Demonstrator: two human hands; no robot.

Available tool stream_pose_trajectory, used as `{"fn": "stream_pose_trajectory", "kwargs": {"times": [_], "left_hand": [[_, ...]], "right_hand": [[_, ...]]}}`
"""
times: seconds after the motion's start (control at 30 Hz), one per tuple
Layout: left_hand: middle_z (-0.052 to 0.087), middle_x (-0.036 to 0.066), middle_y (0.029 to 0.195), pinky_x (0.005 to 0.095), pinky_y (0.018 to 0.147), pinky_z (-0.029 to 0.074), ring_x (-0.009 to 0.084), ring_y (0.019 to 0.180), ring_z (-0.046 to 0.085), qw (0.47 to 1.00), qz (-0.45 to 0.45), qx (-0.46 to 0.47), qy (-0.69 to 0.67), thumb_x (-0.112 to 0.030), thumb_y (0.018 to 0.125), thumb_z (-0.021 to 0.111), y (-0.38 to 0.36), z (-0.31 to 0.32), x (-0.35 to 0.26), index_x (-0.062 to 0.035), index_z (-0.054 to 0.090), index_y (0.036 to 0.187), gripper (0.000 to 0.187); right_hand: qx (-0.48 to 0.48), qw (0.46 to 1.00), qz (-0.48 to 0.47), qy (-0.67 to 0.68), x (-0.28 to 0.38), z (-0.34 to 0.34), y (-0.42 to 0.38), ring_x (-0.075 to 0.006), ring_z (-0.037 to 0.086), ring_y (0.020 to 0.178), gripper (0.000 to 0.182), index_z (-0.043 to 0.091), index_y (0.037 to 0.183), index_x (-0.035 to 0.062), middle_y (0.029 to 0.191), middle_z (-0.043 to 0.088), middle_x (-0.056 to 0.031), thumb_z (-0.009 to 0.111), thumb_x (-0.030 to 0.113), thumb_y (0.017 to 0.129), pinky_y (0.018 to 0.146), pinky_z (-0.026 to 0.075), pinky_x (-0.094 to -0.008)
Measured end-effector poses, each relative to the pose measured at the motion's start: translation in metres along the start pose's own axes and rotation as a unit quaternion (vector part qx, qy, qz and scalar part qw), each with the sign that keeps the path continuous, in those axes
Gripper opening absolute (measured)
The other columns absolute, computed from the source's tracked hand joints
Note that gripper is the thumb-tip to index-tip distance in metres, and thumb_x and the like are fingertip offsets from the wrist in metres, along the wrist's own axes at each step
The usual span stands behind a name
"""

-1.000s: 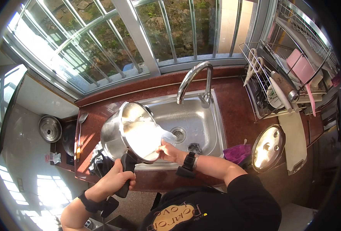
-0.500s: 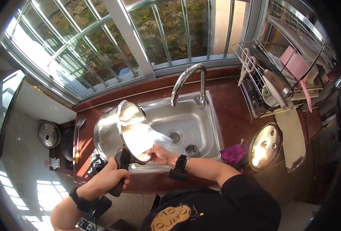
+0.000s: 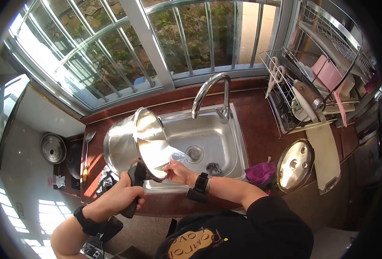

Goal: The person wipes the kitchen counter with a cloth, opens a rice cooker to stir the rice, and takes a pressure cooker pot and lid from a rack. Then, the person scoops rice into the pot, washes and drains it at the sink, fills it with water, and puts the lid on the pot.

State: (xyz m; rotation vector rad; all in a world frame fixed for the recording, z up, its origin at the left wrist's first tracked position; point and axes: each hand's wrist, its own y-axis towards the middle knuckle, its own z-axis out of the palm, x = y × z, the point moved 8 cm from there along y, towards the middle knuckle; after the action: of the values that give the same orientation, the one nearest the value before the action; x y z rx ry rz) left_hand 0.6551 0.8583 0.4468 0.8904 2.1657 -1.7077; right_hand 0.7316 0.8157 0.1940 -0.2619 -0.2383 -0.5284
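Observation:
A shiny steel pressure cooker pot (image 3: 121, 144) is tipped on its side over the left part of the sink (image 3: 212, 138), mouth facing right. Clear water (image 3: 177, 155) spills from its mouth toward the drain. My left hand (image 3: 121, 195) is wrapped round the pot's black handle. At the near edge of the mouth, my right hand (image 3: 180, 173) pinches the rim, thumb uppermost; some of its fingers are hidden. A dark scouring pad (image 3: 213, 168) lies in the sink near the drain.
The tap (image 3: 210, 93) arches over the back of the sink. To the right are a purple cloth (image 3: 260, 172), a round steel lid (image 3: 295, 166), a cutting board (image 3: 324, 159) and a dish rack (image 3: 286, 97). A spatula (image 3: 87, 151) and another lid (image 3: 53, 148) are at left.
The pot has tipped a little further, and the water stream has become thinner. My left hand has shifted slightly left with the handle; my right hand stays at the rim.

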Motion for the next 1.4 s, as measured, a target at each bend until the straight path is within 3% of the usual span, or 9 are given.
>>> {"fn": "stream_pose_trajectory", "kwargs": {"times": [0.17,0.37,0.57,0.73,0.83,0.9,1.0,1.13,1.4], "left_hand": [[0.054,0.011,0.072,0.0250,0.047,0.047,0.0141,0.058,0.055,0.999,0.002,-0.002,0.032,-0.003,0.082,0.055,-0.001,0.002,-0.001,0.0030,0.022,0.101,0.039],[0.055,0.011,0.075,0.0263,0.048,0.048,0.0148,0.058,0.056,1.000,0.003,0.005,-0.031,-0.002,0.081,0.056,0.012,0.002,0.013,0.0017,0.024,0.105,0.040],[0.052,0.007,0.083,0.0244,0.048,0.045,0.0100,0.058,0.051,0.937,0.045,0.152,-0.312,0.002,0.085,0.057,0.065,0.035,0.048,-0.0041,0.036,0.106,0.031],[0.049,0.003,0.077,0.0192,0.043,0.035,0.0042,0.052,0.042,0.874,0.068,0.243,-0.415,0.003,0.086,0.055,0.096,0.057,0.063,-0.0080,0.041,0.102,0.024],[0.048,0.003,0.076,0.0197,0.043,0.035,0.0047,0.052,0.042,0.848,0.060,0.294,-0.437,0.005,0.086,0.055,0.110,0.075,0.067,-0.0109,0.039,0.103,0.028],[0.046,0.003,0.075,0.0207,0.043,0.035,0.0062,0.052,0.042,0.862,0.083,0.292,-0.406,0.006,0.085,0.055,0.113,0.088,0.063,-0.0121,0.036,0.104,0.033],[0.047,0.003,0.076,0.0212,0.044,0.035,0.0071,0.052,0.043,0.870,0.069,0.277,-0.401,0.008,0.083,0.056,0.115,0.097,0.064,-0.0140,0.036,0.107,0.038],[0.047,0.003,0.077,0.0214,0.044,0.035,0.0068,0.053,0.043,0.882,0.063,0.265,-0.384,0.009,0.081,0.057,0.117,0.096,0.064,-0.0151,0.037,0.110,0.043],[0.043,0.006,0.079,0.0241,0.044,0.039,0.0105,0.054,0.046,0.906,0.085,0.239,-0.339,0.007,0.080,0.058,0.121,0.095,0.061,-0.0105,0.027,0.108,0.045]], "right_hand": [[0.045,0.999,0.006,0.026,-0.012,-0.007,0.007,-0.0223,0.060,0.103,0.061,0.019,0.135,0.0088,0.116,0.053,-0.0121,0.045,-0.009,0.083,0.093,0.052,-0.0466],[0.002,0.999,-0.028,-0.027,0.025,0.006,-0.016,-0.0208,0.061,0.100,0.047,0.040,0.127,0.0064,0.114,0.057,-0.0094,0.046,-0.008,0.082,0.082,0.054,-0.0375],[-0.130,0.961,-0.062,-0.237,0.104,-0.045,-0.049,-0.0143,0.063,0.080,0.043,0.043,0.125,0.0031,0.101,0.059,-0.0069,0.051,0.002,0.083,0.064,0.057,-0.0314],[-0.236,0.760,-0.099,-0.597,0.192,-0.026,-0.090,-0.0167,0.065,0.079,0.028,0.052,0.108,-0.0004,0.094,0.061,-0.0120,0.056,0.017,0.087,0.056,0.056,-0.0315],[-0.318,0.656,-0.267,-0.631,0.254,-0.015,-0.109,-0.0209,0.066,0.078,0.028,0.054,0.108,-0.0010,0.098,0.061,-0.0151,0.056,0.015,0.086,0.060,0.055,-0.0341],[-0.342,0.409,-0.398,-0.746,0.275,0.017,-0.124,-0.0289,0.065,0.088,0.028,0.055,0.108,-0.0014,0.105,0.061,-0.0184,0.053,0.009,0.081,0.075,0.053,-0.0380],[-0.260,0.348,-0.349,-0.830,0.276,-0.019,-0.100,-0.0280,0.063,0.084,0.036,0.055,0.112,0.0007,0.107,0.059,-0.0155,0.052,0.002,0.076,0.076,0.050,-0.0341],[-0.192,0.456,-0.263,-0.828,0.263,-0.034,-0.111,-0.0271,0.062,0.083,0.046,0.052,0.121,0.0021,0.112,0.056,-0.0165,0.049,0.000,0.075,0.078,0.050,-0.0351],[-0.267,0.462,-0.354,-0.768,0.231,-0.048,-0.133,-0.0257,0.062,0.077,0.045,0.047,0.123,0.0004,0.115,0.050,-0.0181,0.054,0.000,0.079,0.075,0.051,-0.0310]]}}
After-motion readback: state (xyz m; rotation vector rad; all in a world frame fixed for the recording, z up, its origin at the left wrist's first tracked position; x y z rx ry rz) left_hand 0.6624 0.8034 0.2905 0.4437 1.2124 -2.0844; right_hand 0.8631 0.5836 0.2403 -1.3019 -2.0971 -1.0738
